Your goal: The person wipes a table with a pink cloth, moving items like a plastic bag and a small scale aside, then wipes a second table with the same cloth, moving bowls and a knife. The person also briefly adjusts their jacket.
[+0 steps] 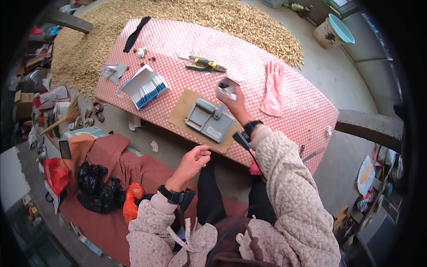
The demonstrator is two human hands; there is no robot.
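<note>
My right hand (236, 101) is raised over the table, its fingers around a crumpled whitish wrapper (227, 90) with a dark opening. Motion blur hides what is inside it. Below that hand, a grey device with a lever (210, 120) lies flat on a piece of brown cardboard (180, 106). Empty and with fingers loosely apart, my left hand (192, 164) hovers by the table's near edge. To the left of the device stands an opened carton (151, 90) packed with slim white-and-blue packets. Pliers with green and yellow handles (208, 64) rest beyond the device.
A red-and-white dotted cloth (300, 96) covers the table. On it lie a pink rubber glove (273, 90), a black strip of cloth (136, 33) and crumpled tissue (141, 52). Peanuts in shells (217, 16) cover the floor behind. Black plastic bags (100, 190) lie beside me.
</note>
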